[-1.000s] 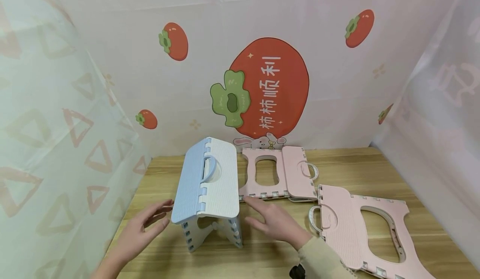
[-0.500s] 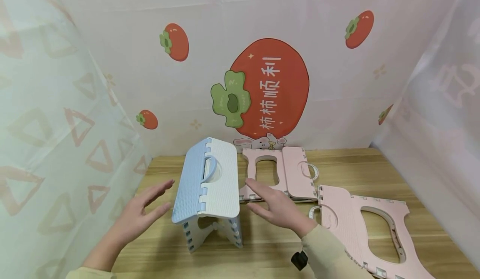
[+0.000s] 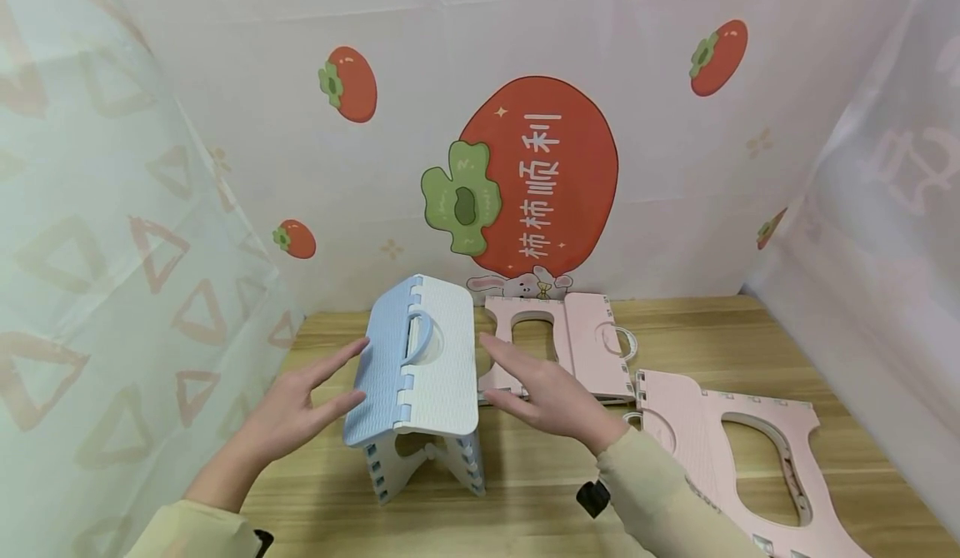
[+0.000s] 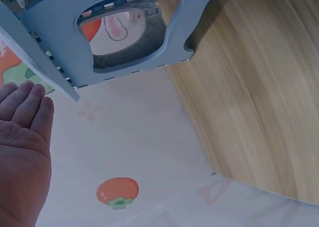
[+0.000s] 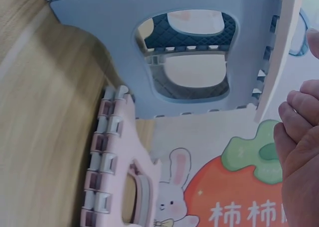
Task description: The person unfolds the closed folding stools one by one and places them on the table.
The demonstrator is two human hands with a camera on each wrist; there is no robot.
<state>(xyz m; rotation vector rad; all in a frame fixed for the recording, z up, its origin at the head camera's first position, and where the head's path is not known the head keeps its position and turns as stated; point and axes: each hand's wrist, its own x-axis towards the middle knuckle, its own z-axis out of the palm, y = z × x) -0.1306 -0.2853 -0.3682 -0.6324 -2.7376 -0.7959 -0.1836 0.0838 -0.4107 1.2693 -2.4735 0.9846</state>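
A blue-and-white folding stool [image 3: 442, 375] stands on its legs, its hinged seat halves peaked like a tent and a blue handle [image 3: 422, 339] near the ridge. To its left, my left hand [image 3: 296, 404] has its fingers extended, the tips overlapping the blue half in the head view; contact cannot be made out there. In the left wrist view, that hand [image 4: 22, 152] lies palm-up to the camera beside the seat edge. Straight-fingered too, my right hand [image 3: 551, 396] is at the white half's right edge. The right wrist view shows this hand [image 5: 304, 147] apart from the seat panel.
Behind and right of the blue stool lies a pink folding stool [image 3: 591, 350], folded flat. Another flat pink stool [image 3: 686, 450] lies at the right of the wooden table [image 3: 547, 516]. A printed cloth backdrop [image 3: 645, 225] rises behind the table, with cloth at both sides.
My left hand has drawn back a little from the seat's left edge, then come up and right toward the blue half. My right hand has moved slightly upward. The stools have not moved.
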